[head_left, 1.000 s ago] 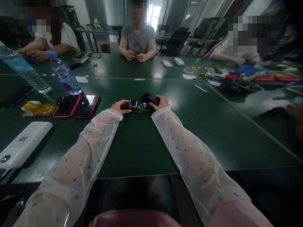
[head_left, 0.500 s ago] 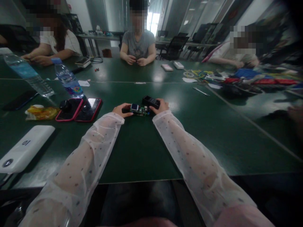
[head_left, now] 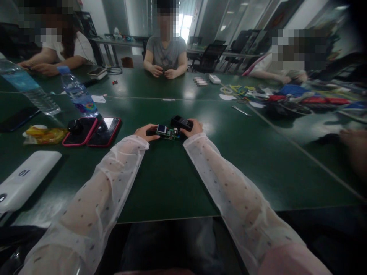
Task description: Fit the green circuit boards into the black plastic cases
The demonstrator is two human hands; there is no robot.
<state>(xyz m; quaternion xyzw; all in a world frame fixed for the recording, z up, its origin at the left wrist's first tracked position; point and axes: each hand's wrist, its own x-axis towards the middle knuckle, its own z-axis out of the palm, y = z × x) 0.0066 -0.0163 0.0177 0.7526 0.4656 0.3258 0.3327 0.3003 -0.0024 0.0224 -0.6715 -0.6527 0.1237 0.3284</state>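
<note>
Above the green table (head_left: 169,179), my left hand (head_left: 143,133) is closed on the left end of a green circuit board (head_left: 172,133). A small pale-framed screen (head_left: 161,128) sits on the board, and something dark shows between my left thumb and fingers. My right hand (head_left: 194,128) grips a black plastic housing (head_left: 180,122) just behind the board's right end. The right thumb lies close to the board; whether it touches is too small to tell. Sheer white dotted sleeves cover both forearms.
To the left lie two red-cased phones (head_left: 104,131), a yellow packet (head_left: 46,134), a white power bank (head_left: 30,179) and water bottles (head_left: 78,95). A slim metal tool (head_left: 241,111) and heaped cables (head_left: 301,97) are at right. Several people sit around the table; one hand (head_left: 354,143) shows at right.
Most of the scene has shifted slightly left as the head view turned. Both hands keep the same hold on the board and housing.
</note>
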